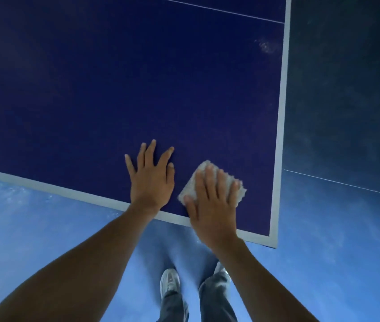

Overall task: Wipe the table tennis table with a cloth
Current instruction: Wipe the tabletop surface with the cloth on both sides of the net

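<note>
Shoes (pixel 170 281) stand on the blue floor (pixel 45 228), nearer than the desk's near right corner (pixel 273 244) and to its left. Just beyond and left of that corner the right hand (pixel 211 205) lies flat on a pale, folded cloth (pixel 204 166), its fingers (pixel 221 182) straight and spread, pressing rather than clutching, so the cloth rests on the dark blue desk (pixel 114 89) close inside the white border. Further left of the corner the left hand (pixel 151 180) is planted palm down, fingers released and splayed, holding nothing; it looks like a brace. The step in hand appears to be the wiping stroke itself, early in the job. The next move likely calls for steady downward pressure while sliding the cloth away from the corner along the right border. Far beyond the corner a whitish smudge (pixel 265 46) shows, probably not yet wiped.
</note>
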